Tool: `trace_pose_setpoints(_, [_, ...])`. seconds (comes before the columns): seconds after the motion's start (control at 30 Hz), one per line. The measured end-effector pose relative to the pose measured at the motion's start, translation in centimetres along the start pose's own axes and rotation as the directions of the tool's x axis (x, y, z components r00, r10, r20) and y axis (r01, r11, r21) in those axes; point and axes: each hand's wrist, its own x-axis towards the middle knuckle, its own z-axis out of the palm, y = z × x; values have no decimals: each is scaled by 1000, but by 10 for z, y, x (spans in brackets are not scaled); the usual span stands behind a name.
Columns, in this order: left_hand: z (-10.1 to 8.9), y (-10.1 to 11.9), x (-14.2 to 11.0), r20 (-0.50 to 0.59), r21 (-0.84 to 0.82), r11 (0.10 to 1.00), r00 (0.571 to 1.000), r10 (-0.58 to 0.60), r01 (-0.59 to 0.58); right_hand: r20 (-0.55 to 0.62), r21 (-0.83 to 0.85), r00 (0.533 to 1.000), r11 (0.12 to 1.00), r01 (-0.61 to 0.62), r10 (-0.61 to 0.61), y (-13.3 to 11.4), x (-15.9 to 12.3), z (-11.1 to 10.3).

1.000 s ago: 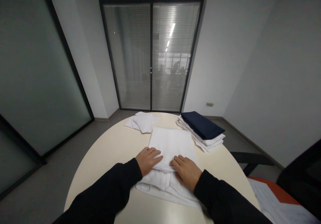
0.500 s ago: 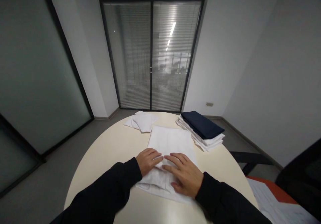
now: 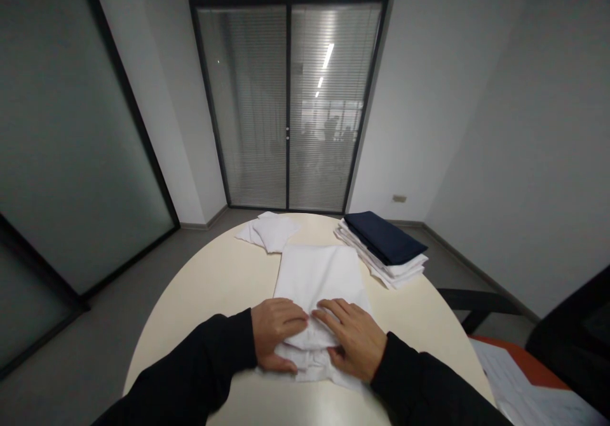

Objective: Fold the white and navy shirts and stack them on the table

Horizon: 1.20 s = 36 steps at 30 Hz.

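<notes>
A white folded garment (image 3: 320, 272) lies lengthwise on the table in front of me, smooth at its far end and bunched in soft folds at its near end. Its exact kind does not show. On the left side of those folds rests my left hand (image 3: 279, 330), fingers stretched over the fabric and thumb spread toward the near edge. My right hand (image 3: 352, 337) lies opposite on the right side, its fingers apart and pointing inward, the thumb by the near folds. The fingertips of both hands almost meet over the middle. Part of the garment is hidden under them.
The round cream table (image 3: 204, 286) bears a loose white cloth (image 3: 274, 230) at its far left. At the far right, a dark navy folded cloth (image 3: 384, 236) tops a stack of white folded cloths (image 3: 398, 276). A chair (image 3: 576, 324) and papers (image 3: 528, 381) are at the right.
My left hand has moved slightly nearer me and its thumb has spread out. The garment has shifted a little toward me and left, its near folds more gathered. My right hand has barely moved.
</notes>
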Motion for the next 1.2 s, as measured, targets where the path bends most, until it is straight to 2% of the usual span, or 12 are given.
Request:
trace_pose_setpoints(0.1, [-5,4,0,40,-33,998,998,-55,56,23,-39,1000,999,-9,10,4,-2,-5])
trace_pose_setpoints(0.23, [0,0,-1,79,-28,995,992,-97,99,33,-165,999,986,-19,25,15,-2,-4])
trace_pose_setpoints(0.37, [5,-6,-2,58,-3,991,990,-131,131,-149,-266,986,963,35,-77,21,-5,-5])
trace_pose_setpoints(0.43, [5,-6,-3,29,4,992,992,-124,124,-186,-282,970,954,99,-156,21,-8,-5])
trace_pose_setpoints(0.57, [3,-4,-3,-7,20,996,996,-86,86,-45,-211,973,954,211,-225,13,-11,-4])
trace_pose_setpoints(0.7, [-5,-4,0,18,14,998,998,-68,68,82,-97,982,980,175,-168,2,-12,-4])
trace_pose_setpoints(0.93, [-17,-5,-1,115,53,994,988,-101,95,106,-60,994,997,44,-38,-2,-14,-5])
trace_pose_setpoints(1.03, [-13,-3,-5,52,46,991,990,-132,129,109,-46,994,999,17,-12,-1,-14,-4])
trace_pose_setpoints(1.2, [-5,1,-8,-77,-109,985,986,-145,136,103,-44,994,999,24,-19,0,-13,-1])
